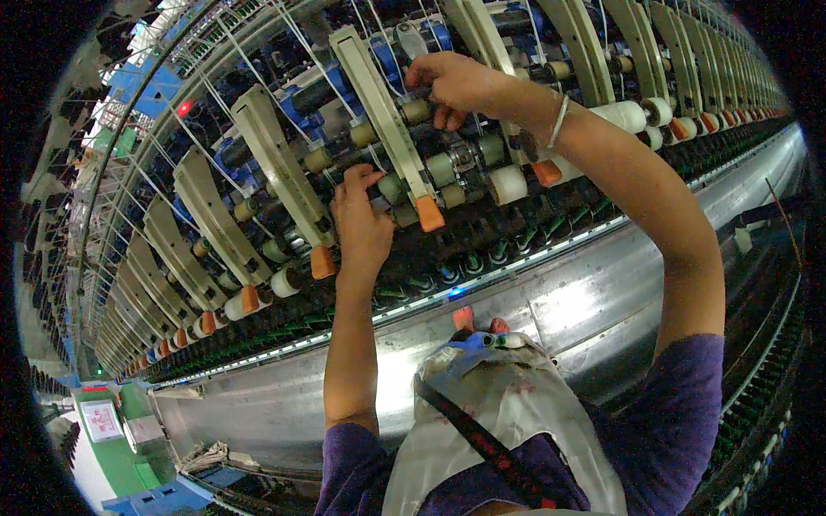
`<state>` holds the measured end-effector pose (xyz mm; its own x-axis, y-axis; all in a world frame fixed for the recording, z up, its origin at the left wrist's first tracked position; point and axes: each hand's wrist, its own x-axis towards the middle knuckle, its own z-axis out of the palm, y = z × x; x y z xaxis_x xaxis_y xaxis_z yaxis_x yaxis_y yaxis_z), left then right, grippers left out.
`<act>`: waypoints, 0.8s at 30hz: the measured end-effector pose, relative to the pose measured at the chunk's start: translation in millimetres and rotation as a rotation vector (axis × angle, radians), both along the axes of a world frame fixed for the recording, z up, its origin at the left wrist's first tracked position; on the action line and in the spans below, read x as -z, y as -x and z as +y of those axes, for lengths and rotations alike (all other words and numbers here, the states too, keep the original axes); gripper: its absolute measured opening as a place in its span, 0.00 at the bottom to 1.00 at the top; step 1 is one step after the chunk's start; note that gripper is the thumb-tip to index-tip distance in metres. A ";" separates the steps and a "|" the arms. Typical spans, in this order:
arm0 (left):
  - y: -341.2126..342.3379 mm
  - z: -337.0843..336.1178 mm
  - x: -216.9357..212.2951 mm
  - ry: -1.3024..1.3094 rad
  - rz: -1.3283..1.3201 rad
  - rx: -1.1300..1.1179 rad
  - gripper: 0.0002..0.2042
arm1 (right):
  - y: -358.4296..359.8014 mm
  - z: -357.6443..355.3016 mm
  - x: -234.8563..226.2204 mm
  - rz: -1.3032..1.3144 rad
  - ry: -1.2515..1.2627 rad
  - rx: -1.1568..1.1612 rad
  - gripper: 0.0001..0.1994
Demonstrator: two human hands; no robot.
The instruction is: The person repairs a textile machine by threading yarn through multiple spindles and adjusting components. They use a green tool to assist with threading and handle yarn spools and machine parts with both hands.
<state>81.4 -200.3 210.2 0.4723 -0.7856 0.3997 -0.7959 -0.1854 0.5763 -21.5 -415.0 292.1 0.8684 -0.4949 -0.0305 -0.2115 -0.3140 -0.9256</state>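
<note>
A long spinning frame (482, 284) fills the view, curving from lower left to upper right under the fisheye lens. At its centre, where both hands work, is a roller section (456, 168): a cluster of small pale green and cream cylinders set on dark shafts, crossed by a beige weighting arm (379, 112) that slopes down to an orange tip (430, 213).

The right hand (456, 82) reaches in from the right, above that arm's upper part, fingers curled down and pinching at something small among the rollers; what it pinches is too small to make out. A thin pale bangle (559, 120) circles the right wrist. The left hand (360, 219) is raised just left of the arm's lower end, fingers bent and tips pressed in among the rollers; whether it grips anything cannot be told, since its palm faces away.

More beige arms (275, 163) with orange tips repeat along the frame to both sides, shrinking toward the rim. Thin white threads (379, 34) run down from above. Below the rollers lies a broad shiny metal panel (602, 284). At the bottom edge, the person's purple sleeves (680, 413) and a pale grey apron (508, 413) with a dark strap show, cut off by the frame. The corners are black.
</note>
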 end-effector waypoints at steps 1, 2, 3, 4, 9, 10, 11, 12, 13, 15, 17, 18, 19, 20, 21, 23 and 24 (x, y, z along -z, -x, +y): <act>0.2 1.5 1.4 0.017 -0.014 0.012 0.27 | 0.8 1.0 -0.6 -0.022 -0.005 -0.024 0.24; 0.8 2.8 2.8 0.035 -0.030 0.026 0.28 | 1.8 2.3 -1.3 -0.043 -0.014 -0.046 0.24; 1.7 4.0 4.0 0.054 -0.046 0.039 0.29 | 2.9 3.7 -2.3 -0.055 -0.022 -0.064 0.25; 3.0 5.1 5.0 0.046 -0.047 0.033 0.29 | 3.9 5.3 -3.4 -0.020 -0.008 -0.075 0.25; 13.6 11.6 3.8 0.029 -0.052 -0.017 0.32 | 5.9 10.1 -10.1 0.121 0.073 -0.095 0.22; 16.2 13.6 2.4 0.041 -0.044 -0.018 0.32 | 5.7 10.3 -11.5 0.143 0.104 -0.095 0.26; 19.1 15.8 0.8 0.049 -0.034 -0.026 0.31 | 5.4 10.4 -12.9 0.164 0.135 -0.096 0.30; 21.7 17.9 -0.9 0.058 -0.025 -0.035 0.31 | 5.1 10.5 -14.1 0.213 0.151 -0.092 0.34; 24.2 20.0 -2.6 0.058 -0.019 -0.029 0.30 | 4.8 10.4 -15.5 0.219 0.223 -0.117 0.34; 28.8 23.6 -5.1 0.061 -0.010 -0.018 0.29 | 4.8 10.1 -17.2 0.266 0.336 -0.149 0.34; 32.8 26.7 -5.9 0.104 -0.063 -0.012 0.27 | 5.6 9.5 -17.8 0.235 0.317 -0.178 0.34; 34.7 28.1 -5.7 0.126 -0.088 -0.010 0.26 | 6.4 8.7 -17.8 0.209 0.307 -0.192 0.33; 36.3 29.4 -5.2 0.153 -0.111 -0.003 0.25 | 6.9 8.4 -17.3 0.148 0.264 -0.160 0.33; 38.1 30.8 -4.5 0.180 -0.134 0.001 0.24 | 8.0 7.1 -17.1 0.086 0.221 -0.131 0.33; 39.7 32.3 -3.6 0.208 -0.154 0.002 0.23 | 8.2 6.9 -16.0 0.068 0.156 -0.093 0.33; 42.7 34.8 -1.8 0.226 -0.132 0.000 0.21 | 9.4 4.4 -14.3 0.018 0.136 -0.073 0.32; 44.0 35.7 -1.1 0.237 -0.122 0.002 0.20 | 10.0 2.8 -13.5 -0.003 0.093 -0.067 0.31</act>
